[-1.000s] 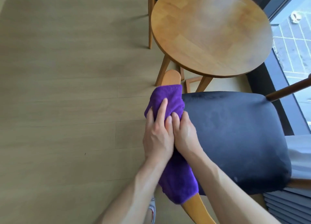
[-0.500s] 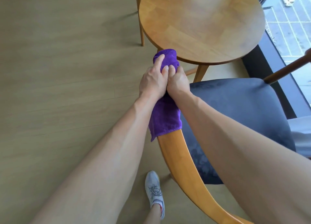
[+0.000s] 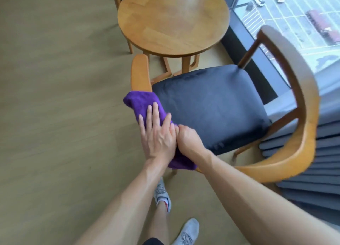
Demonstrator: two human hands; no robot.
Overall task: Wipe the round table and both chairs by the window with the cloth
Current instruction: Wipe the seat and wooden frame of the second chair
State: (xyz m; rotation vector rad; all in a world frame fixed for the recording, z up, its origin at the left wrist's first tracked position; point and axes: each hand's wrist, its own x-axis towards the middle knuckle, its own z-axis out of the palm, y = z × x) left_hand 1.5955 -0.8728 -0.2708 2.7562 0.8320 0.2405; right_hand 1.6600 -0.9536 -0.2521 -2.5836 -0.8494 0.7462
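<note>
Cloth (image 3: pixel 141 105) now farther back along armrest (image 3: pixel 139 73), left hand (image 3: pixel 156 136) flat on it, right hand (image 3: pixel 187 140) gripping.

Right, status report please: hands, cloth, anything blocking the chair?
Left hand flat, pressing purple cloth on wooden chair armrest. Right hand gripping cloth's near part. Nothing blocking; round wooden table just beyond.
</note>
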